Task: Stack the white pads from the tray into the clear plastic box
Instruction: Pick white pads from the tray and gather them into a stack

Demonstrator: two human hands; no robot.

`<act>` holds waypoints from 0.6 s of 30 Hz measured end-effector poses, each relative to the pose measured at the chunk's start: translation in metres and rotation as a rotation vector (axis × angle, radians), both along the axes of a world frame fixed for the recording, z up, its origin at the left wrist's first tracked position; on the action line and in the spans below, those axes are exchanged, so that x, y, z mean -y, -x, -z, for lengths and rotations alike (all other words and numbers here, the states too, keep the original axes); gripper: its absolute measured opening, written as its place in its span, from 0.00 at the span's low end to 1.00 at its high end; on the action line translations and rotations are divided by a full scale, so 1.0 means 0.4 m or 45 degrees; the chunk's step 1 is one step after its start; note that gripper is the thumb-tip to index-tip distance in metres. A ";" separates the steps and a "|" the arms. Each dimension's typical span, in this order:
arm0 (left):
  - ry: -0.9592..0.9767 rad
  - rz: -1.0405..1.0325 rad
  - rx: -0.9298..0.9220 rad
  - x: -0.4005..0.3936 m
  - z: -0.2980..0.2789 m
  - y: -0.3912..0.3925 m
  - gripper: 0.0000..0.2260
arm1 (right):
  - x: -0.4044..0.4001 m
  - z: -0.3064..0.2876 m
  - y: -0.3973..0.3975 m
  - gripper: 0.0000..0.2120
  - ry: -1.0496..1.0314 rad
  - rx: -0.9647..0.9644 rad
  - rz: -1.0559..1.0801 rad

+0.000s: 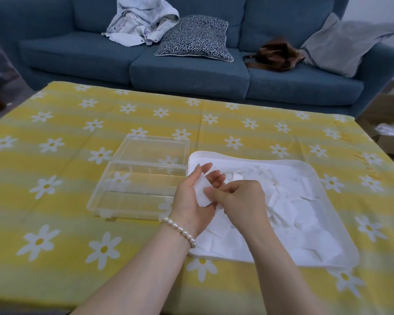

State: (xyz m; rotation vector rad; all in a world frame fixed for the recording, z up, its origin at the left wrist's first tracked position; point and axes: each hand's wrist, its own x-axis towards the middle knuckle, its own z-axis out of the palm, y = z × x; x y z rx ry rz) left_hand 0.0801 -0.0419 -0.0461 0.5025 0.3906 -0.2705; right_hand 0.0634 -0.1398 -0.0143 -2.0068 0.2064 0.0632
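A white tray (pixel 341 226) lies right of centre on the table, filled with several loose white pads (pixel 300 208). Left of it stands the clear plastic box (pixel 132 189), lid folded open behind it and nothing visible inside. My left hand (pixel 191 201), palm up, cradles a small stack of white pads (pixel 203 192) over the tray's left edge, thumb and fingers around it. My right hand (pixel 241 198) meets it from the right, fingers curled and pinching the near end of that stack.
The table wears a yellow cloth with white daisies (pixel 77 223). A blue sofa (pixel 191 71) behind it carries a patterned cushion, a grey cushion, a pale jacket and a brown bag. Cardboard boxes (pixel 391 123) sit at the far right.
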 end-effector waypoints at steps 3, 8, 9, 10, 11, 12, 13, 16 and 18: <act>-0.052 -0.027 -0.048 -0.002 0.000 -0.004 0.09 | 0.021 -0.009 -0.010 0.23 0.016 0.038 0.009; -0.025 0.027 -0.125 -0.022 -0.005 -0.008 0.17 | 0.078 -0.016 -0.028 0.08 0.042 0.119 0.018; -0.023 0.072 -0.130 -0.026 -0.006 -0.007 0.21 | 0.085 -0.018 -0.028 0.05 0.050 0.158 0.045; -0.017 0.125 -0.122 -0.028 -0.008 -0.005 0.24 | 0.090 -0.022 -0.027 0.07 0.032 0.201 0.079; 0.001 0.174 -0.107 -0.029 -0.009 -0.004 0.26 | 0.093 -0.026 -0.026 0.09 -0.041 0.240 0.100; 0.028 0.211 -0.093 -0.028 -0.010 -0.002 0.27 | 0.096 -0.031 -0.024 0.10 -0.173 0.263 0.100; 0.051 0.238 -0.084 -0.026 -0.010 -0.001 0.28 | 0.096 -0.038 -0.022 0.12 -0.345 0.260 0.071; 0.050 0.289 -0.077 -0.020 -0.009 -0.001 0.29 | 0.092 -0.044 -0.012 0.14 -0.724 0.147 -0.161; -0.013 0.327 -0.072 -0.018 -0.007 -0.002 0.30 | 0.088 -0.041 -0.009 0.14 -0.652 0.074 -0.301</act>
